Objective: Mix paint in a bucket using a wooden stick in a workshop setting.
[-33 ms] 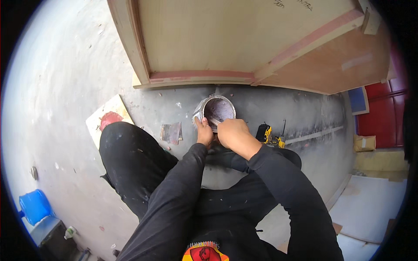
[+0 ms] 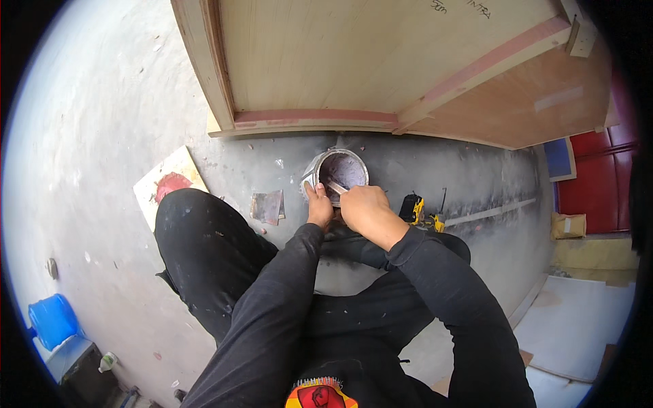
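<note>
A round metal can (image 2: 368,178) is tipped so that its mouth faces me, with greyish-lilac paste (image 2: 347,170) coating the inside. My left hand (image 2: 319,206) grips the can's near left rim, thumb and fingers closed around it. From the right, my right hand (image 2: 371,216) is closed around a flat, pale tool (image 2: 335,186) whose end reaches into the can's mouth. Whether it is a stick or a putty knife I cannot tell. Left of the can, worn sheets of sandpaper (image 2: 267,207) lie on the floor.
A large wooden panel (image 2: 320,61) with a pinkish-edged frame stands just beyond the can. A board with a red patch (image 2: 173,185) lies by my left knee. A yellow-and-black power tool (image 2: 423,214) sits near my right knee. A blue water jug (image 2: 54,321) is at far left.
The flat tool has shifted slightly in the can, and more of it shows. Both hands stay in almost the same place.
</note>
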A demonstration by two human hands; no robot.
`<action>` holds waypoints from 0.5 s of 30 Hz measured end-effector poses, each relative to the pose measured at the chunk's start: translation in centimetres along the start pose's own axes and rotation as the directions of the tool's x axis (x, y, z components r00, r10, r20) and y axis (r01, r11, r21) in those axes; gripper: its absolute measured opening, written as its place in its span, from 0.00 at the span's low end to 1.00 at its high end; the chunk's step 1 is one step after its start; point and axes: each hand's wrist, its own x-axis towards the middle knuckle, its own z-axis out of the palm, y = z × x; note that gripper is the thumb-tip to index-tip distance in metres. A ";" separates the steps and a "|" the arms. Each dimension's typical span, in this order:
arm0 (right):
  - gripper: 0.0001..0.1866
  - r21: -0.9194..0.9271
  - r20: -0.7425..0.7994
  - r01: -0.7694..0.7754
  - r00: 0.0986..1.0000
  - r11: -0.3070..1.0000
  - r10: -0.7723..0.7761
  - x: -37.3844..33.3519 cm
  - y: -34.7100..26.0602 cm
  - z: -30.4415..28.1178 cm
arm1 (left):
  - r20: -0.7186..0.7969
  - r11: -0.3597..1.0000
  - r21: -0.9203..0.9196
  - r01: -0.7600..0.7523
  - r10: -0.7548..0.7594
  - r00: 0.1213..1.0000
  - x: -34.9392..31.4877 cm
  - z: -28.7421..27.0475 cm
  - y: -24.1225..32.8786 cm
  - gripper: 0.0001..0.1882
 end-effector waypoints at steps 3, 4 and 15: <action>0.14 -0.043 -0.084 0.139 0.986 0.989 -0.142 0.6 -1.8 -1.5 | -0.047 0.986 0.066 -0.153 0.156 0.987 3.3 -3.0 -2.2 0.35; 0.13 -0.054 -0.099 0.202 0.973 0.978 -0.207 1.0 -1.4 -1.4 | -0.008 0.993 0.035 -0.116 0.117 0.993 3.4 -2.9 -2.4 0.35; 0.15 0.448 -0.635 0.613 0.730 0.650 -0.251 8.9 2.6 -0.7 | 0.136 0.999 -0.022 -0.026 0.028 0.990 2.1 -2.6 0.3 0.36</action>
